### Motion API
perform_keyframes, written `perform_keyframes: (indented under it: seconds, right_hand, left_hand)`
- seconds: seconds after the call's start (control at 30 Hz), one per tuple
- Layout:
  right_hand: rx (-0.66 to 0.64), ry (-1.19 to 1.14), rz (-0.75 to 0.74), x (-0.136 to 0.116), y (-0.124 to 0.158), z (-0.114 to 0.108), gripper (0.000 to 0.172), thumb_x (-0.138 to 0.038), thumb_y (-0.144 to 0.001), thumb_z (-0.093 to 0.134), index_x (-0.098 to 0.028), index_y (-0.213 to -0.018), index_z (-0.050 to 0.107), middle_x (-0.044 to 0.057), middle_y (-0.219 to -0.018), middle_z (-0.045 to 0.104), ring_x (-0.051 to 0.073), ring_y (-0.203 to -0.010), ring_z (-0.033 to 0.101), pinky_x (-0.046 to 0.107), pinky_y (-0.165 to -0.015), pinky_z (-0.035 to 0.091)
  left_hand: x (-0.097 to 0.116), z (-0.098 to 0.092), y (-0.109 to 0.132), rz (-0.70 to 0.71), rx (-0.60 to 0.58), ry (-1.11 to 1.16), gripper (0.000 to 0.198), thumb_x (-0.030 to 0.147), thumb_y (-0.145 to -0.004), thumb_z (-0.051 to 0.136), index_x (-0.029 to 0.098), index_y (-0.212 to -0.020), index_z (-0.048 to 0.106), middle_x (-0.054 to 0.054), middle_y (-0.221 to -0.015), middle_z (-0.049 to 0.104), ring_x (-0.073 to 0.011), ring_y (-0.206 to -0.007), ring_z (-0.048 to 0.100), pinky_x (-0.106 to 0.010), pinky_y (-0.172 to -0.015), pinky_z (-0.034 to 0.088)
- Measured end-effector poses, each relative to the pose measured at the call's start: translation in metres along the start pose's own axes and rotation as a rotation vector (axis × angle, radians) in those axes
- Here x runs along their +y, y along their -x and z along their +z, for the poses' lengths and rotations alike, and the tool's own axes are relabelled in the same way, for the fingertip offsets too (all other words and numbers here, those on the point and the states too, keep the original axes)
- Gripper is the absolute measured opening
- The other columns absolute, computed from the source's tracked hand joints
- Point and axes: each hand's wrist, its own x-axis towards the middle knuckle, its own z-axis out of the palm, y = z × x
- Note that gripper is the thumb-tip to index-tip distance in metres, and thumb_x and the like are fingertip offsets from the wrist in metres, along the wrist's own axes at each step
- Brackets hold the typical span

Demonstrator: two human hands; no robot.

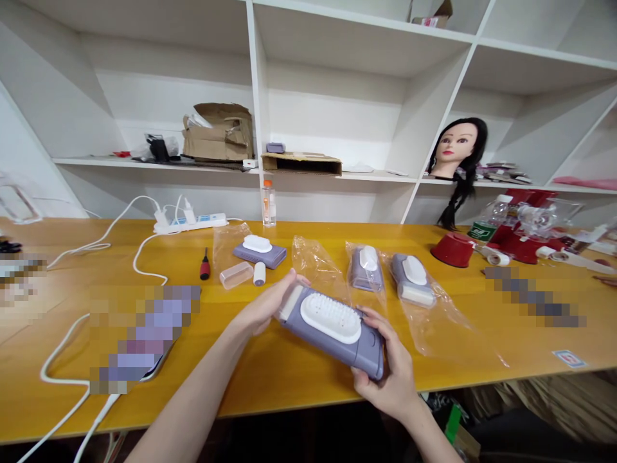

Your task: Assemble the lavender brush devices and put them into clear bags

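Above the table's front part, a purple-grey box-shaped device (332, 344) with a white oval bristled pad on its upper face is held tilted between both hands. My right hand (393, 376) wraps round its right end, thumb below and fingers on the far side. At the other end, my left hand (267, 305) grips the pale edge, its fingers partly hidden behind the device. Beyond lie similar devices: one (265, 255) beside a clear plastic cap (236, 275) and a small white cylinder (259, 274), and two more (365, 278), (409, 289) in or on clear plastic bags.
A red-handled screwdriver (205, 265), a pixelated phone-like object (149, 337), white cables and a power strip (190, 223) are on the left. A bottle (268, 204) stands at the back. Red containers (452, 249) are on the right, below a mannequin head (456, 148) on the shelf.
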Motion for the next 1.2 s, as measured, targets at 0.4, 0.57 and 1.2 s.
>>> perform_keyframes:
  seconds: [0.4,0.57,1.2]
  right_hand:
    - [0.015,-0.057,0.078,0.001,0.002,-0.002,0.056,-0.020,-0.064,0.057,-0.017,-0.117,0.039,0.018,-0.123,0.048,0.033,-0.114,0.050,0.048,-0.091,0.042]
    - [0.037,-0.083,0.108,0.001,0.002,-0.002,0.054,-0.019,-0.064,0.055,-0.017,-0.116,0.040,0.018,-0.122,0.048,0.032,-0.114,0.050,0.048,-0.092,0.042]
    - [-0.008,0.034,0.002,-0.002,-0.001,-0.001,0.054,-0.020,-0.065,0.057,-0.018,-0.116,0.040,0.018,-0.124,0.047,0.033,-0.114,0.050,0.051,-0.089,0.043]
  left_hand:
    - [0.004,-0.002,0.002,0.000,-0.006,0.099,0.028,0.043,-0.076,0.052,0.019,-0.089,0.061,-0.002,-0.091,0.062,-0.0169,-0.082,0.056,-0.025,-0.067,0.040]
    - [0.004,-0.002,0.004,-0.064,0.011,0.145,0.031,0.045,-0.076,0.052,0.021,-0.094,0.059,-0.001,-0.086,0.061,-0.0137,-0.069,0.054,-0.022,-0.052,0.036]
    - [-0.010,0.018,-0.002,0.103,0.101,0.064,0.022,0.037,-0.081,0.045,0.020,-0.086,0.058,0.001,-0.079,0.056,-0.0126,-0.069,0.051,-0.023,-0.064,0.038]
